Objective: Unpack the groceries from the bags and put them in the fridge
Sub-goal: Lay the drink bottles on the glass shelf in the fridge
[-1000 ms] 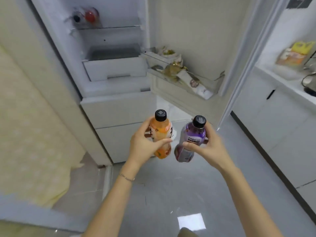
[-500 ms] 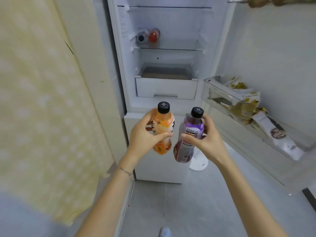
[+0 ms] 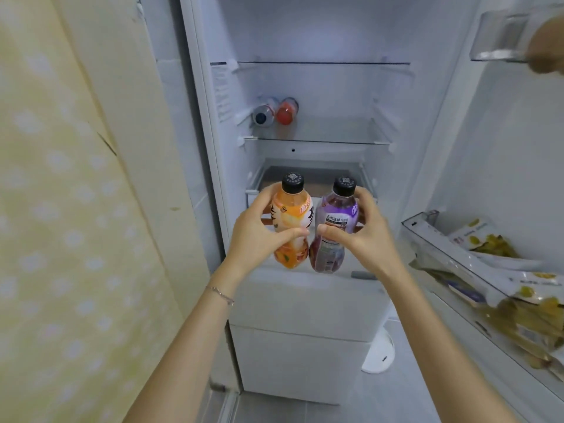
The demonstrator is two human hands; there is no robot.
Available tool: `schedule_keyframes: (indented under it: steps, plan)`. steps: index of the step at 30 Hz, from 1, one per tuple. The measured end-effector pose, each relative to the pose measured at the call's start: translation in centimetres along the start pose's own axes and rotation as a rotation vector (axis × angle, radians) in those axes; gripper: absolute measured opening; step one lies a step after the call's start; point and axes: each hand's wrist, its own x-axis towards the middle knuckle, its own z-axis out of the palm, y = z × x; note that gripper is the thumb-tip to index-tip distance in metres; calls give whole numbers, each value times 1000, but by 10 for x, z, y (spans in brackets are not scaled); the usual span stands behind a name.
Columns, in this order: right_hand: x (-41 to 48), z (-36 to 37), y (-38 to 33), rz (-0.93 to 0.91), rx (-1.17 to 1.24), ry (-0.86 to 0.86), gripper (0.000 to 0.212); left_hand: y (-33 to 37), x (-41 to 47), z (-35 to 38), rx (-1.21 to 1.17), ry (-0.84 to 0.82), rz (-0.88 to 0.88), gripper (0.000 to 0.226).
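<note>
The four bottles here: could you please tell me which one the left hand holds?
The orange bottle; the purple bottle is in the right hand, the other two lie on a shelf.

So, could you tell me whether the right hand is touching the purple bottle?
Touching. The head view shows the right hand wrapped round the purple bottle, thumb across its label, fingers behind it.
</note>
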Motion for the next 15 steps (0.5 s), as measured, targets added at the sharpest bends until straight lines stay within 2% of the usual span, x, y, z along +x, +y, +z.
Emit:
schedule_keyframes:
  steps: [15]
  plan:
    - [144, 12, -5, -146, 57, 304, 71, -21, 184, -8, -134, 74, 328, 75]
